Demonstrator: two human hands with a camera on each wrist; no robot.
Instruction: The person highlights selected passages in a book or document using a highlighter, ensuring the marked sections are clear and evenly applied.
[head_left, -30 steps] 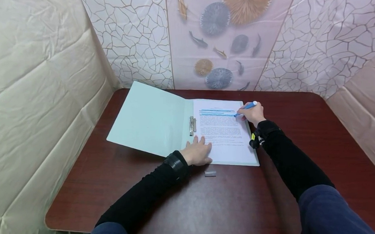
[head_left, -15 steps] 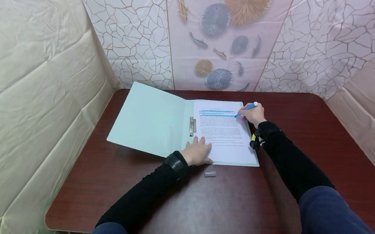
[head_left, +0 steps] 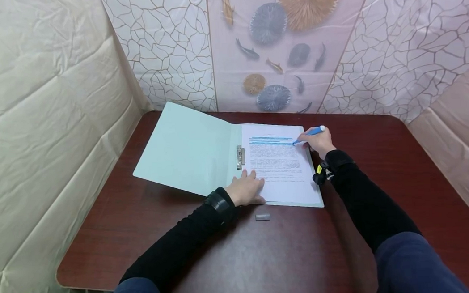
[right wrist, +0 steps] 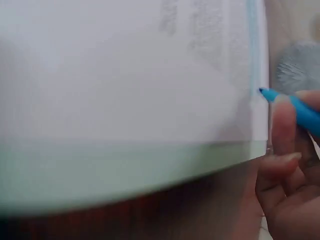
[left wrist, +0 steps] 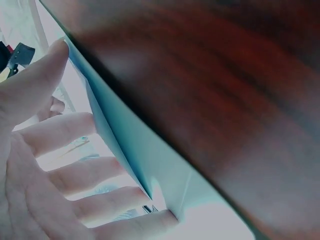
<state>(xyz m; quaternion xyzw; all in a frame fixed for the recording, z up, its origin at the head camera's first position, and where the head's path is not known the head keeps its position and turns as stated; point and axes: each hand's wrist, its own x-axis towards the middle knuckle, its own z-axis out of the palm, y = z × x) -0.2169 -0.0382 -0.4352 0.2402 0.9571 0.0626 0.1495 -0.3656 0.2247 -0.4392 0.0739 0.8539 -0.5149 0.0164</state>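
A pale green folder lies spread on the table with printed paper on its right side. Blue strokes run across the upper lines of text. My right hand pinches a blue highlighter with a white back end. In the right wrist view the highlighter's dark tip is at the right end of a blue stroke. My left hand rests with spread fingers on the lower left of the paper. In the left wrist view its thumb reaches the folder's near edge.
A metal clip sits by the folder's spine, left of the paper. A small grey cylindrical piece lies on the dark red table in front of the folder. Patterned cloth hangs behind the table's far edge.
My right hand has shifted slightly to the right, and the highlighter's back end has moved with it. The left hand stays in place on the paper.
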